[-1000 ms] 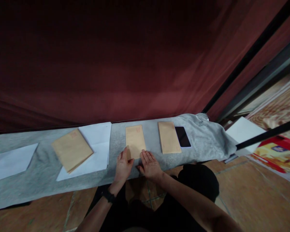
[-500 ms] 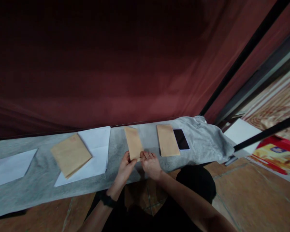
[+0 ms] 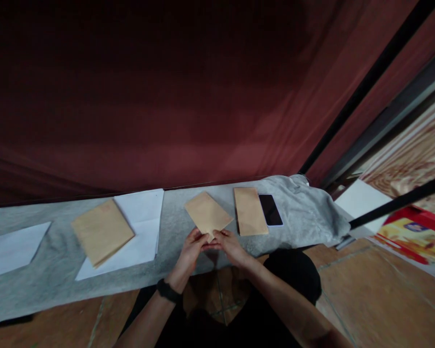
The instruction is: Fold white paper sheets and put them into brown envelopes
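Observation:
A brown paper envelope [image 3: 207,211] is held at its near corner by both hands, over the grey cloth-covered bench [image 3: 63,258]. My left hand [image 3: 193,246] pinches that corner from the left, thumb on top. From the right, my right hand [image 3: 230,245] grips the same corner, and its fingertips almost meet the left ones. Just right of the held envelope lies a stack of brown envelopes [image 3: 251,211]. Farther left, another pile of brown envelopes [image 3: 103,232] rests at an angle on white paper sheets [image 3: 145,212].
A dark-screened phone [image 3: 270,210] lies beside the right-hand stack. Another white sheet [image 3: 16,249] is at far left. Behind the bench hangs a dark red curtain [image 3: 188,121], with black poles [image 3: 362,96] at right. A red and yellow box [image 3: 420,237] sits on the tiled floor.
The envelope has turned from standing lengthwise to a diamond-like angle, showing a wider face. Both hands have shifted slightly and now hold it by its near corner.

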`<action>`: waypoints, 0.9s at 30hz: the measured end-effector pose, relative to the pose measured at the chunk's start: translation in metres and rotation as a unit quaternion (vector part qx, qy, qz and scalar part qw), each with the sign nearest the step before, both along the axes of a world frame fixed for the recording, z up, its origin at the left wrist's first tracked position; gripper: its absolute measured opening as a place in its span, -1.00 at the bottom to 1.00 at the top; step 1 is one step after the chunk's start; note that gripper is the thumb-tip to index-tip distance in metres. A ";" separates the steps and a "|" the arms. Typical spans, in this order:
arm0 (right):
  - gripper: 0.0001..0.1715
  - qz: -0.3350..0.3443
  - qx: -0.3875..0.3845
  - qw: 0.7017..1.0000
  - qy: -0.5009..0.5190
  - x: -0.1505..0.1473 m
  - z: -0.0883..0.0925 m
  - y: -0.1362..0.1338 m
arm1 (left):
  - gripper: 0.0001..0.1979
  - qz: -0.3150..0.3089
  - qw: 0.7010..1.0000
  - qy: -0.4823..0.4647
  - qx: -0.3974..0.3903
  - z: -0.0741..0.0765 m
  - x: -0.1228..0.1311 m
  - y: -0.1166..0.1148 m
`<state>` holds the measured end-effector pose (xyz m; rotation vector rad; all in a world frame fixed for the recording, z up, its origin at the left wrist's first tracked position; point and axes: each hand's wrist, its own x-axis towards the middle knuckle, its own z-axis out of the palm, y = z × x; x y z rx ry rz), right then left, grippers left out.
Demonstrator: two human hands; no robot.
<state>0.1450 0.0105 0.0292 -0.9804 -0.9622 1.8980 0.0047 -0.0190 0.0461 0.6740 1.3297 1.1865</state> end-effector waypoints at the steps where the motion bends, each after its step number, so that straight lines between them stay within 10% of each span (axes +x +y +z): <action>1: -0.33 0.020 -0.016 1.000 0.005 0.002 0.002 -0.001 | -0.46 0.001 1.000 0.009 -0.007 -0.001 -0.003 0.000; 13: -0.61 0.113 -0.107 0.987 0.033 0.006 0.009 -0.004 | -0.55 -0.026 0.998 0.027 -0.056 -0.002 -0.032 -0.004; 18: -0.51 0.062 -0.023 0.997 -0.044 0.007 0.000 -0.005 | -0.60 -0.009 0.998 0.017 -0.064 0.000 -0.031 -0.002; 24: -0.53 0.248 0.033 0.961 -0.119 0.014 0.008 0.000 | -0.70 -0.012 0.994 0.086 -0.072 -0.009 -0.042 -0.001; 27: -0.59 0.180 0.145 0.954 -0.193 0.011 0.010 0.003 | -0.73 -0.018 0.989 0.120 -0.090 -0.012 -0.050 -0.003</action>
